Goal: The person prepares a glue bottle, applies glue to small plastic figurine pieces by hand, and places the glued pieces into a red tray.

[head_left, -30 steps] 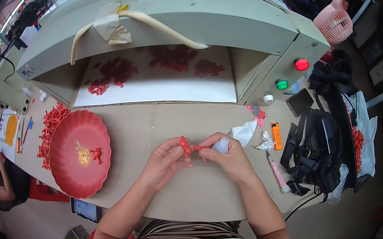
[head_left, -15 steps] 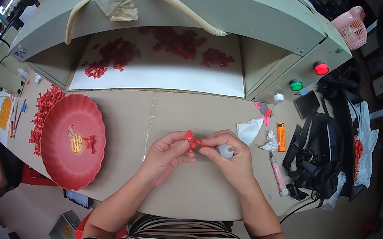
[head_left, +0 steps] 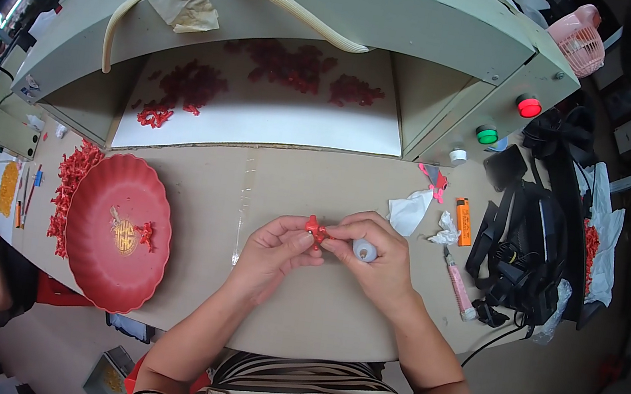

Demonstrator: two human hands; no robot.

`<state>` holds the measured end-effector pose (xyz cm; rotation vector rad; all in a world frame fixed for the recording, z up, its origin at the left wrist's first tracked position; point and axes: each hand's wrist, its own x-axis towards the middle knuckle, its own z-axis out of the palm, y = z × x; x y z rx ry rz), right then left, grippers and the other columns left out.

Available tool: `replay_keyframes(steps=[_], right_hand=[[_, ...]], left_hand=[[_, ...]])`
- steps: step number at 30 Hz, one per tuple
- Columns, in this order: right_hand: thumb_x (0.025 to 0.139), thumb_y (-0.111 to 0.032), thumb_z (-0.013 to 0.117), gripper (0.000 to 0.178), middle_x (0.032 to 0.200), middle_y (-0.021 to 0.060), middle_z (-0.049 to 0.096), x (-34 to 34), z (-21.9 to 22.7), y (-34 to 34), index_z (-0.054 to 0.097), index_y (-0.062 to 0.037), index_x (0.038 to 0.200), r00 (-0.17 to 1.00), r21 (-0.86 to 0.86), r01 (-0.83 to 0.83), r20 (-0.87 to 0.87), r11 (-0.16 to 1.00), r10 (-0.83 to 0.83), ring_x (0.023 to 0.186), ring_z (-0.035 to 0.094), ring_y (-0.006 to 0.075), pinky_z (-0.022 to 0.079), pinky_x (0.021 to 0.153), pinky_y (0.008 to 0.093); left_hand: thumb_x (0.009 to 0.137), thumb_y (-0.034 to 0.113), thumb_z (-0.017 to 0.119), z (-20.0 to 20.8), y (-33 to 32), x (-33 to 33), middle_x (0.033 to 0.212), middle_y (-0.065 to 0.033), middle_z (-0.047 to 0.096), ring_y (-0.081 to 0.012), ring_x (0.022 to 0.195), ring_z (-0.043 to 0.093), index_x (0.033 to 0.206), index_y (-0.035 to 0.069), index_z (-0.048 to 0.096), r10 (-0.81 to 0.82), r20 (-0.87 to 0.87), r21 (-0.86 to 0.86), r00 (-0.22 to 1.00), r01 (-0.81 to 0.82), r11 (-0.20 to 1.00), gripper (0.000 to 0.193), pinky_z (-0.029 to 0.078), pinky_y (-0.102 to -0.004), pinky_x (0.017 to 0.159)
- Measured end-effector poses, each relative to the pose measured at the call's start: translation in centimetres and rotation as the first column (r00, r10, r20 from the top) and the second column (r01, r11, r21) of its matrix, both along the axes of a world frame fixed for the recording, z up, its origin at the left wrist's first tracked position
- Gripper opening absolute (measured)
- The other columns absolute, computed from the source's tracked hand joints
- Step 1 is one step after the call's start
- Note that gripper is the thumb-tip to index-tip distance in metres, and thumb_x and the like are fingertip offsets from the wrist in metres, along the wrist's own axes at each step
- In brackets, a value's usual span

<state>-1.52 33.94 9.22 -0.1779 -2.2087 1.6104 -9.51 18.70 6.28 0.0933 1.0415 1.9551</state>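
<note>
Between my left hand's (head_left: pixel 273 250) thumb and fingers is a small red plastic figure (head_left: pixel 314 224), pinched over the middle of the table. My right hand (head_left: pixel 380 265) presses a smaller red part (head_left: pixel 329 234) against the figure's right side; the fingertips partly hide where they meet. Tucked in that same hand is a small whitish bottle (head_left: pixel 364 250) with its end showing. To the left stands a large red scalloped bowl (head_left: pixel 166 212) with one red figure (head_left: pixel 145 235) in it.
Red pieces (head_left: pixel 67 194) are heaped left of the bowl. A lit cabinet (head_left: pixel 455 124) holds more red piles (head_left: pixel 289 66). On the right lie white tissue (head_left: pixel 408 212), an orange box (head_left: pixel 464 221), pink scissors (head_left: pixel 437 183), a pink tube (head_left: pixel 460 287) and a black bag (head_left: pixel 531 255).
My right hand has moved slightly left, bringing the small red part from a gap right up to the figure. My left hand stays almost where it was.
</note>
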Motion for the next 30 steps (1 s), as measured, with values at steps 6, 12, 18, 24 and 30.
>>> replay_keyframes(steps=[6, 12, 18, 24, 30], right_hand=[[0.068, 0.0, 0.071, 0.019, 0.085, 0.007, 0.058, -0.03, -0.17, -0.11, 0.065, -0.0039, 0.085, 1.0, 0.036, 0.002, -0.018, 0.999, -0.001, 0.078, 0.057, 0.015, 0.046, 0.066, 0.0245], [0.068, -0.001, 0.072, 0.019, 0.085, 0.0074, 0.058, -0.08, -0.3, -0.1, 0.065, -0.0041, 0.086, 0.999, 0.083, 0.006, -0.033, 0.996, -0.004, 0.077, 0.058, 0.0153, 0.047, 0.065, 0.0245], [0.068, -0.001, 0.071, 0.019, 0.085, 0.0076, 0.058, -0.08, -0.52, -0.18, 0.065, -0.0037, 0.085, 1.0, 0.075, 0.019, -0.022, 0.997, -0.018, 0.077, 0.058, 0.0155, 0.047, 0.064, 0.0247], [0.069, 0.0, 0.07, 0.018, 0.085, 0.0079, 0.059, -0.28, -0.71, -0.25, 0.065, -0.0033, 0.085, 1.0, 0.002, 0.022, 0.01, 1.0, -0.022, 0.079, 0.058, 0.016, 0.046, 0.067, 0.0253], [0.07, 0.0, 0.069, 0.018, 0.085, 0.0077, 0.059, -0.19, -0.35, -0.19, 0.065, -0.0033, 0.087, 0.999, -0.066, 0.003, 0.047, 0.998, 0.0, 0.081, 0.057, 0.0157, 0.046, 0.069, 0.0254]], left_hand=[[0.086, 0.009, 0.056, 0.07, 0.01, 0.02, 0.094, -0.0075, 0.061, -0.0134, 0.08, 0.06, 0.106, 0.001, 0.053, -0.009, -0.006, -0.016, 1.0, 0.009, 1.0, 0.022, 0.052, -0.0295, 0.074], [0.086, 0.009, 0.056, -0.17, 0.05, 0.02, 0.094, -0.0078, 0.061, -0.0135, 0.08, 0.06, 0.106, 0.001, 0.053, -0.003, -0.025, -0.041, 1.0, 0.002, 0.999, 0.022, 0.052, -0.0297, 0.074], [0.085, 0.008, 0.056, -0.15, 0.19, 0.06, 0.094, -0.0077, 0.061, -0.0135, 0.08, 0.06, 0.104, 0.002, 0.053, 0.004, -0.009, -0.038, 1.0, -0.004, 0.999, 0.02, 0.052, -0.0295, 0.074], [0.085, 0.007, 0.056, -0.26, 0.27, 0.21, 0.094, -0.0079, 0.061, -0.0136, 0.08, 0.06, 0.103, 0.001, 0.053, 0.035, -0.01, -0.029, 0.999, -0.036, 0.999, 0.018, 0.052, -0.0293, 0.074], [0.085, 0.006, 0.055, -0.17, 0.12, 0.06, 0.096, -0.0075, 0.06, -0.0136, 0.08, 0.059, 0.102, 0.001, 0.054, 0.021, -0.052, -0.042, 0.998, -0.023, 0.999, 0.017, 0.052, -0.0295, 0.075]])
